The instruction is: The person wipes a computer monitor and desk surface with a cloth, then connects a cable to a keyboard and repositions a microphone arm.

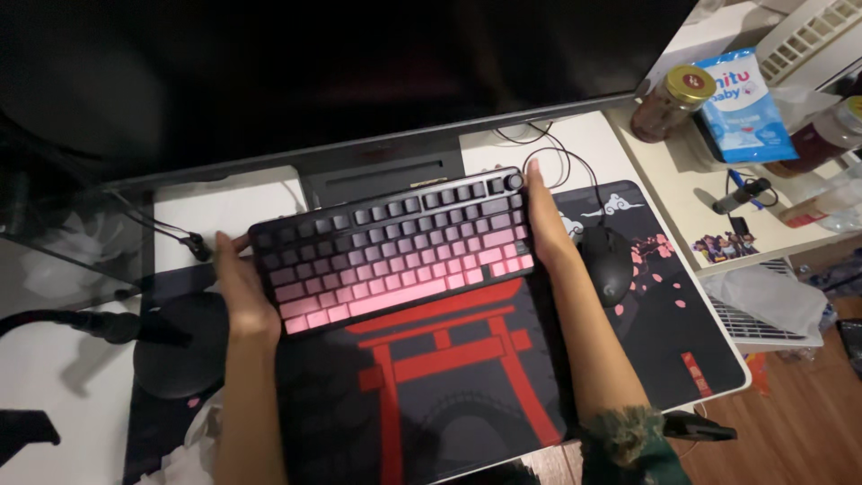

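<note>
Left hand [241,289] and right hand [545,224] clamped on the short ends of a black-to-pink keyboard [395,247], grip closed on both sides, board tilted, over the rear of the desk mat [467,386] with its red gate print, near the counter's back edge just before the monitor stand [382,172]. Black mouse [608,260] just beside the right wrist, cable [566,166] looping behind. Likely trouble: snagging that cable, or nudging the mouse toward the counter's right edge.
</note>
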